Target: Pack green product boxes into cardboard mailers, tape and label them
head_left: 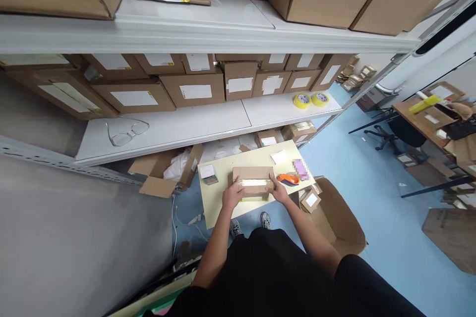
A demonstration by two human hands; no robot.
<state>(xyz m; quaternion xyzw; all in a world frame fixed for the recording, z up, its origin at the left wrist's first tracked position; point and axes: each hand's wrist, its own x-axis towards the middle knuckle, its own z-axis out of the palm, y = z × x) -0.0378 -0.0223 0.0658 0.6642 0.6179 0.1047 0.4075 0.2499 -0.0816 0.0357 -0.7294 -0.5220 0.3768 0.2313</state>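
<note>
Between my hands: small cardboard box [253, 181] on the pale counter [219, 198], flaps down, a strip of clear tape along its top seam.
Left grip: my left hand [233, 194] is closed on the box's left end, fingers over the top edge.
Right grip: my right hand [278, 189] is clamped on the right end.
Progress: I judge the seam taped; the ends may be left.
Beside the box: orange tape dispenser [287, 178] just right of my right hand; small packet [208, 173] to the left.
Farther out: open carton [340, 218] on the floor; glasses [126, 131] and yellow tape rolls [310, 100] on the shelf.
</note>
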